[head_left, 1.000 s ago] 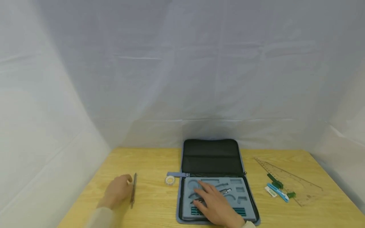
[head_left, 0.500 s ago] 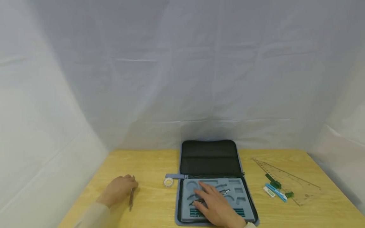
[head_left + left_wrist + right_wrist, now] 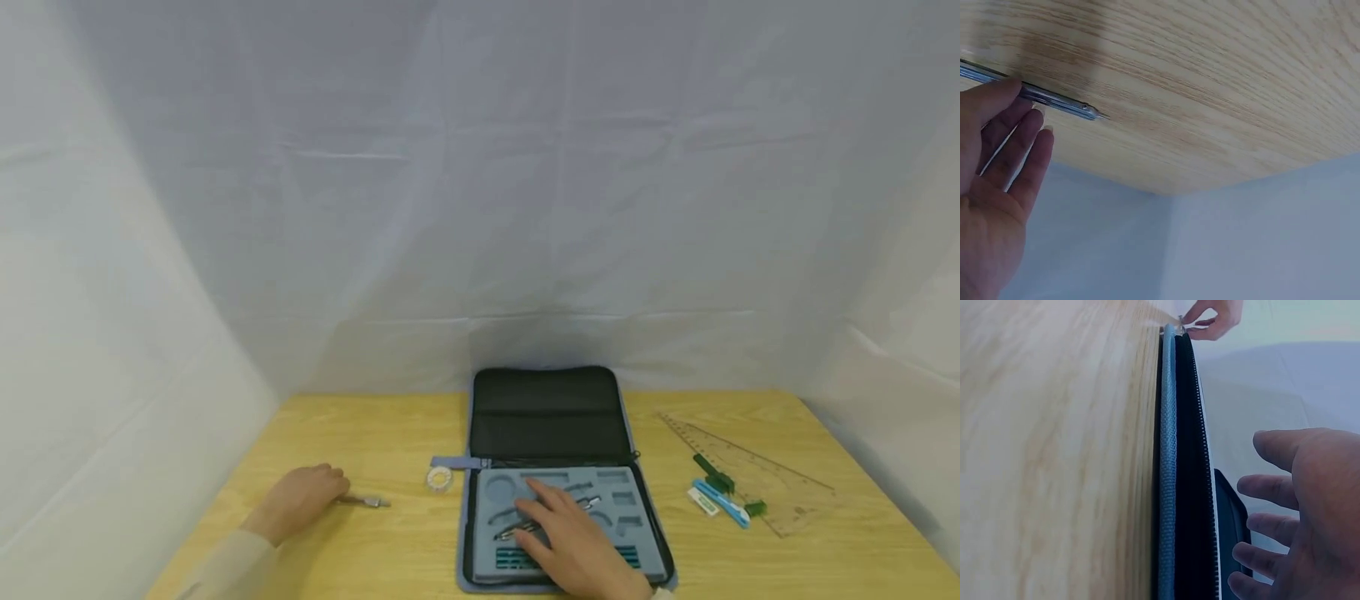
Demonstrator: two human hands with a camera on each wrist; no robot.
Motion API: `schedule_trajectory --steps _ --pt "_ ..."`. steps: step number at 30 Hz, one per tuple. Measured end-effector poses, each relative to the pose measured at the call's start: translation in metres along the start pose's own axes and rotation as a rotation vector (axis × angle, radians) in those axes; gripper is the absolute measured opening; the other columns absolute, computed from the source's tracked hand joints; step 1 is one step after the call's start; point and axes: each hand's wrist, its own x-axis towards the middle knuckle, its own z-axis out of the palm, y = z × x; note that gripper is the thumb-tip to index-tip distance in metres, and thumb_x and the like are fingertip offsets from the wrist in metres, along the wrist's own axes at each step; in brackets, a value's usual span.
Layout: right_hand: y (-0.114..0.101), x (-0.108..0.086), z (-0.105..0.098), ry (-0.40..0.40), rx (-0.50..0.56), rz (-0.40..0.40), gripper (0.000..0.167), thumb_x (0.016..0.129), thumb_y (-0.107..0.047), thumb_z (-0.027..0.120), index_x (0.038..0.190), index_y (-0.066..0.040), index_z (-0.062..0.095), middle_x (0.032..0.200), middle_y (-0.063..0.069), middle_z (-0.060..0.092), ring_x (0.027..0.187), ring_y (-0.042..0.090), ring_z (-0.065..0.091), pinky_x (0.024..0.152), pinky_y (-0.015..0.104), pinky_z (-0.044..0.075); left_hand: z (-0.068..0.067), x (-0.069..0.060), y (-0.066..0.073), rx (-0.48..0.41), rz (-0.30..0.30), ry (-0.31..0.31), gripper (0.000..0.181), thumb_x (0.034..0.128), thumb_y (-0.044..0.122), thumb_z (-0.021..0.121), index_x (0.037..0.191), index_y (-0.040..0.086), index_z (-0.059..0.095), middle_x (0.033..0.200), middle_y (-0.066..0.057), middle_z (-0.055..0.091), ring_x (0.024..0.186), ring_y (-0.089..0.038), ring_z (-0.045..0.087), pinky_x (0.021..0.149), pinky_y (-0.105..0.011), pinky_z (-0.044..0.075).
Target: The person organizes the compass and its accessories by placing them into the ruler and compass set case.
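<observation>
My left hand [image 3: 302, 496] pinches a metal drawing compass [image 3: 1060, 103] between thumb and fingers above the left part of the table; in the left wrist view its needle tip points right. In the head view its handle end sticks out to the right of my fingers. My right hand [image 3: 573, 546] lies over the grey foam tray [image 3: 501, 569] of an opened zip case [image 3: 551, 412], fingers spread and holding nothing. Partly under that hand, another metal instrument [image 3: 513, 531] sits in a slot. Dark green pencil-like sticks [image 3: 517, 558] are in the tray's front slot, partly hidden.
A white tape roll [image 3: 439, 477] lies left of the case, beside its strap [image 3: 453, 462]. To the right are a clear set square [image 3: 787, 483], a blue-and-white pen-shaped tool [image 3: 722, 502], a white eraser [image 3: 702, 502] and green pieces [image 3: 714, 475]. White sheeting surrounds the wooden table.
My left hand has taken hold of the compass, which was lying on the table, and turned it from lengthwise to pointing sideways. My right hand stays over the tray. The view has shifted slightly.
</observation>
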Motion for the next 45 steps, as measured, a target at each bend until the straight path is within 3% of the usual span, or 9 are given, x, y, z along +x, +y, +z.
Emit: schedule_trajectory --steps 7,12,20,25,29,32,45 --pt "0.001 -0.001 -0.002 0.0 -0.018 0.003 0.052 0.096 -0.054 0.043 0.135 -0.02 0.054 0.15 0.008 0.034 0.13 0.033 0.038 0.098 0.054 0.037 -0.004 0.005 0.005 -0.109 -0.09 -0.057 0.017 0.0745 0.001 0.072 0.071 0.011 0.058 0.07 0.001 0.051 0.061 -0.017 0.053 0.057 -0.032 0.048" --pt "0.005 -0.002 -0.002 0.001 -0.016 0.011 0.052 0.096 -0.053 0.044 0.134 -0.02 0.055 0.149 0.009 0.035 0.13 0.034 0.038 0.097 0.054 0.038 -0.01 0.005 0.006 -0.203 -0.157 -0.104 0.027 0.0707 0.0 0.075 0.067 0.014 0.053 0.067 0.008 0.045 0.058 -0.011 0.046 0.055 -0.03 0.044" --pt "0.006 -0.001 -0.004 -0.009 0.02 0.029 0.053 0.095 -0.055 0.045 0.133 -0.02 0.056 0.149 0.01 0.035 0.13 0.036 0.038 0.097 0.056 0.037 -0.018 0.006 0.007 -0.443 -0.371 -0.284 0.025 0.0665 0.002 0.072 0.068 0.017 0.052 0.068 0.005 0.047 0.065 -0.016 0.044 0.061 -0.038 0.042" --pt "0.007 -0.001 -0.004 0.003 0.038 0.025 0.053 0.095 -0.055 0.045 0.133 -0.02 0.057 0.148 0.011 0.035 0.13 0.036 0.038 0.096 0.056 0.038 -0.02 0.008 0.008 -0.517 -0.45 -0.323 0.025 0.064 0.002 0.073 0.067 0.016 0.053 0.069 0.002 0.048 0.066 -0.018 0.045 0.062 -0.039 0.041" --pt "0.008 -0.001 -0.004 0.005 0.038 0.034 0.051 0.095 -0.054 0.046 0.131 -0.021 0.058 0.148 0.01 0.036 0.129 0.037 0.038 0.094 0.056 0.039 -0.02 0.007 0.01 -0.492 -0.448 -0.299 0.029 0.0576 0.001 0.072 0.064 0.017 0.049 0.065 0.004 0.046 0.064 -0.016 0.042 0.06 -0.035 0.038" --pt "0.008 -0.002 -0.005 0.01 0.044 0.031 0.049 0.095 -0.054 0.046 0.13 -0.022 0.059 0.148 0.011 0.036 0.129 0.037 0.038 0.094 0.057 0.039 -0.02 0.006 0.01 -0.465 -0.408 -0.256 0.029 0.0551 0.002 0.072 0.063 0.019 0.05 0.065 0.006 0.045 0.064 -0.015 0.041 0.06 -0.034 0.038" --pt "0.019 -0.011 -0.013 0.084 0.056 -0.01 0.05 0.096 -0.053 0.043 0.126 -0.018 0.062 0.145 0.015 0.039 0.128 0.04 0.039 0.098 0.063 0.032 -0.017 -0.003 0.013 -0.597 -0.394 -0.216 0.021 0.0581 0.006 0.074 0.066 0.016 0.057 0.068 0.005 0.049 0.066 -0.017 0.045 0.058 -0.035 0.041"
